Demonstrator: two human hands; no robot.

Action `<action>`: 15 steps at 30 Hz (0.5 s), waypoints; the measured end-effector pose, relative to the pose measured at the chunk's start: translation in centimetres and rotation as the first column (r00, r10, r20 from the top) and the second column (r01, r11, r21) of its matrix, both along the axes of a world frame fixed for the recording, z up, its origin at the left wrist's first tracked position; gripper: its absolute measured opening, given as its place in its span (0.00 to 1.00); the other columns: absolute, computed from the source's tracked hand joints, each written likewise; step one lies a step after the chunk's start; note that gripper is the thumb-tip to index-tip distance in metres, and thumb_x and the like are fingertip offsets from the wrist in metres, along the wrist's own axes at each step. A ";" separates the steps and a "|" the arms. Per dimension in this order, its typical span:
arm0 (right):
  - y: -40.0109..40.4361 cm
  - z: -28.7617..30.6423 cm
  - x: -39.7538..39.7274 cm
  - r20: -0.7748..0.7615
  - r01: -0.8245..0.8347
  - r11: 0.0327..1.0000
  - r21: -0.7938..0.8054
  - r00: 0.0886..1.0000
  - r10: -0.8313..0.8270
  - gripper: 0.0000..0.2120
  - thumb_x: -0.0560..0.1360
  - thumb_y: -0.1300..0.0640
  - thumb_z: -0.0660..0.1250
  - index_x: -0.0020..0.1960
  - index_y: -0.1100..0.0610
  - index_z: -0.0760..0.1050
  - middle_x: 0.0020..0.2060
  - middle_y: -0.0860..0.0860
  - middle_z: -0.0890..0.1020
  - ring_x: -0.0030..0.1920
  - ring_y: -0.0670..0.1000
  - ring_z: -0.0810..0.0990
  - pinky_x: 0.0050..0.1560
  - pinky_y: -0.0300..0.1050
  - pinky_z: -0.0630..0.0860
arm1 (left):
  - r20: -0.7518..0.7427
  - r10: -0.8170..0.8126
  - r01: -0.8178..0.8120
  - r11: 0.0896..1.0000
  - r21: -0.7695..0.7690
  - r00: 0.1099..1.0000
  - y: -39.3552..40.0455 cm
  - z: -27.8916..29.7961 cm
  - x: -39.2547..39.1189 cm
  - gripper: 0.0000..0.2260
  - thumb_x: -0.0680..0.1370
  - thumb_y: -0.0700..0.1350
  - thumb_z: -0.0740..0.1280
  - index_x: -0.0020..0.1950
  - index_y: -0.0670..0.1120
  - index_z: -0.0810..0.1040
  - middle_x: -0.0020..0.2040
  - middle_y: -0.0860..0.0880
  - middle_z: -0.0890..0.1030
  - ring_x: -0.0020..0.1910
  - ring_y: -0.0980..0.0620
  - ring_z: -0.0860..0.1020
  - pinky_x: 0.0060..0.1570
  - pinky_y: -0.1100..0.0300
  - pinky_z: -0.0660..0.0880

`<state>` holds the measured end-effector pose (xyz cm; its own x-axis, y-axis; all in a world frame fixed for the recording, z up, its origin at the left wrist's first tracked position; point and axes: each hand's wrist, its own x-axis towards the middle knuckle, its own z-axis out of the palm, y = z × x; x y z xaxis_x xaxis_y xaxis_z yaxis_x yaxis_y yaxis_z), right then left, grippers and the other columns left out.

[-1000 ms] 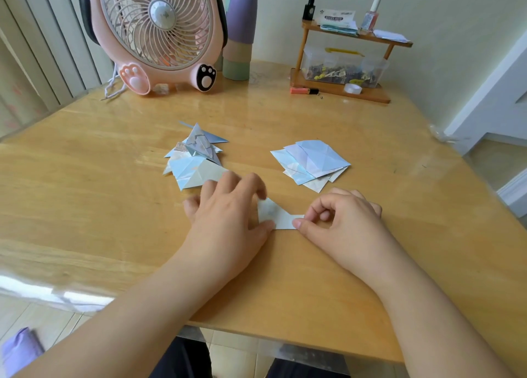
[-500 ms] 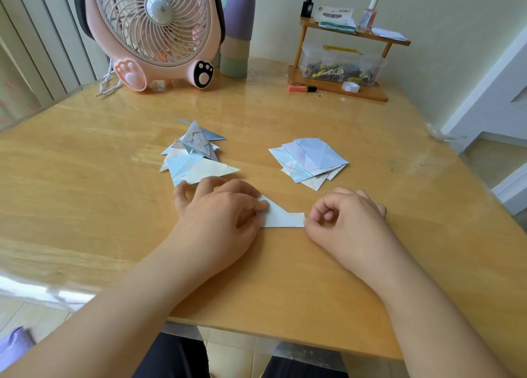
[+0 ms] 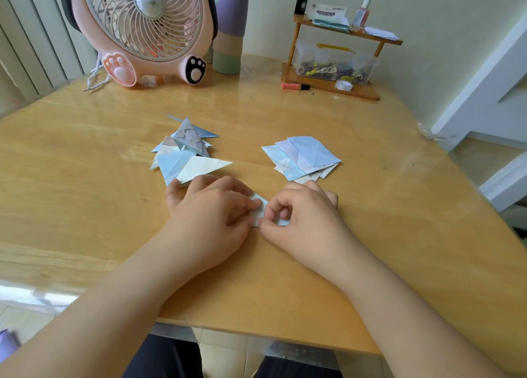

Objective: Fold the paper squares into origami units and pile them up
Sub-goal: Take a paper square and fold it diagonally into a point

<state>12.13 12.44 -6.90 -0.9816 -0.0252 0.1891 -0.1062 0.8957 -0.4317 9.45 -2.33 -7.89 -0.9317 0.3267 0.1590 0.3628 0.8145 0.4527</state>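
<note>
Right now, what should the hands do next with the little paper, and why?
Probably press the fold flat. Both the left hand and the right hand pinch the small paper on the table; it isn't yet on the folded pile.

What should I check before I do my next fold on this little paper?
1. Paper piece lies on the table between both hands: ok.
2. Left hand rests on its left end, fingers curled onto it: ok.
3. Right hand pinches its right part: ok.
4. Edges lined up under the fingers: cannot tell, the hands hide most of the paper.
5. Pile of folded units sits just behind the left hand, within easy reach: ok.
6. Stack of paper squares lies behind the right hand, more sheets ready: ok.
</note>
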 end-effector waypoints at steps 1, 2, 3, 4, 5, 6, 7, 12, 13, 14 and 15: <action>0.2 0.1 0.1 0.009 0.009 1.000 -0.015 1.000 -0.008 0.13 0.68 0.52 0.69 0.29 0.45 0.69 0.33 0.44 0.72 0.46 0.42 0.68 0.52 0.41 0.58 | 0.004 -0.002 0.002 1.000 0.002 1.000 0.0 0.0 0.0 0.10 0.77 0.55 0.63 0.56 0.66 0.77 0.54 0.69 0.69 0.65 0.59 0.61 0.70 0.44 0.45; 0.3 0.1 0.1 0.018 0.014 0.999 -0.031 1.000 -0.013 0.13 0.68 0.52 0.69 0.29 0.45 0.69 0.33 0.44 0.72 0.47 0.42 0.69 0.52 0.42 0.58 | 0.007 -0.005 0.005 1.000 0.000 1.000 0.0 0.1 0.0 0.10 0.77 0.55 0.62 0.57 0.66 0.77 0.54 0.69 0.69 0.65 0.59 0.61 0.70 0.44 0.45; 0.3 0.2 0.1 0.022 0.014 0.999 -0.042 1.000 -0.013 0.13 0.68 0.52 0.69 0.28 0.45 0.69 0.33 0.43 0.72 0.47 0.42 0.69 0.53 0.42 0.58 | 0.009 -0.007 0.007 1.000 -0.004 1.000 0.0 0.1 0.0 0.11 0.77 0.55 0.62 0.57 0.66 0.76 0.55 0.69 0.69 0.65 0.59 0.60 0.70 0.44 0.45; 0.2 0.2 0.1 0.022 0.009 0.999 -0.040 1.000 -0.008 0.13 0.68 0.52 0.69 0.28 0.45 0.69 0.33 0.43 0.72 0.47 0.42 0.69 0.53 0.42 0.58 | 0.010 -0.009 0.010 1.000 -0.006 1.000 0.0 0.1 0.0 0.11 0.77 0.55 0.62 0.57 0.66 0.76 0.56 0.68 0.69 0.65 0.59 0.60 0.70 0.44 0.44; 0.0 0.2 0.1 0.018 0.001 0.999 -0.033 1.000 0.000 0.12 0.68 0.52 0.69 0.28 0.46 0.70 0.33 0.44 0.73 0.47 0.42 0.69 0.53 0.42 0.58 | 0.011 -0.010 0.010 1.000 -0.005 1.000 0.0 0.2 0.0 0.11 0.77 0.55 0.62 0.57 0.66 0.76 0.56 0.68 0.69 0.66 0.59 0.60 0.70 0.44 0.44; -0.2 0.1 0.0 0.014 -0.009 1.000 -0.026 1.000 0.009 0.12 0.68 0.51 0.69 0.28 0.46 0.70 0.34 0.44 0.74 0.46 0.42 0.69 0.53 0.42 0.58 | 0.012 -0.009 0.009 1.000 -0.001 1.000 0.0 0.2 0.0 0.11 0.77 0.54 0.62 0.57 0.66 0.76 0.57 0.68 0.69 0.66 0.59 0.60 0.70 0.44 0.44; -0.3 0.0 -0.1 0.009 -0.016 1.000 -0.026 1.000 0.016 0.12 0.68 0.51 0.69 0.28 0.46 0.70 0.35 0.45 0.75 0.46 0.43 0.69 0.53 0.42 0.58 | 0.011 -0.007 0.007 1.000 0.001 1.000 0.0 0.2 -0.1 0.12 0.78 0.52 0.61 0.57 0.67 0.77 0.56 0.68 0.69 0.66 0.59 0.60 0.70 0.45 0.44; -0.6 -0.2 -0.4 -0.002 -0.033 0.999 -0.042 0.999 0.033 0.11 0.68 0.50 0.69 0.29 0.45 0.71 0.33 0.45 0.73 0.47 0.44 0.69 0.51 0.42 0.58 | 0.002 0.010 -0.010 1.000 0.007 1.000 0.3 0.2 -0.3 0.19 0.79 0.43 0.58 0.56 0.68 0.77 0.52 0.69 0.67 0.66 0.59 0.60 0.70 0.46 0.44; -0.5 -0.2 -0.4 0.001 -0.030 0.998 -0.049 1.000 0.030 0.11 0.68 0.50 0.69 0.29 0.46 0.71 0.33 0.45 0.72 0.47 0.44 0.69 0.52 0.41 0.58 | 0.004 0.012 -0.012 1.000 0.005 1.000 0.3 0.2 -0.3 0.20 0.79 0.42 0.57 0.56 0.67 0.76 0.52 0.69 0.67 0.66 0.59 0.60 0.70 0.46 0.43; -0.4 -0.1 -0.3 0.009 -0.024 0.998 -0.055 1.000 0.024 0.11 0.68 0.51 0.69 0.29 0.46 0.71 0.33 0.44 0.72 0.47 0.43 0.69 0.52 0.42 0.58 | 0.004 0.015 -0.015 1.000 0.007 1.000 0.3 0.1 -0.3 0.20 0.78 0.42 0.57 0.56 0.67 0.77 0.52 0.70 0.68 0.66 0.60 0.60 0.70 0.46 0.43; -0.2 -0.1 -0.3 0.020 -0.016 0.998 -0.061 1.000 0.017 0.11 0.68 0.51 0.69 0.29 0.46 0.72 0.33 0.44 0.72 0.47 0.43 0.68 0.52 0.42 0.58 | 0.002 0.019 -0.019 1.000 0.014 1.000 0.3 0.1 -0.3 0.20 0.78 0.42 0.58 0.56 0.67 0.77 0.52 0.70 0.68 0.65 0.60 0.60 0.71 0.47 0.43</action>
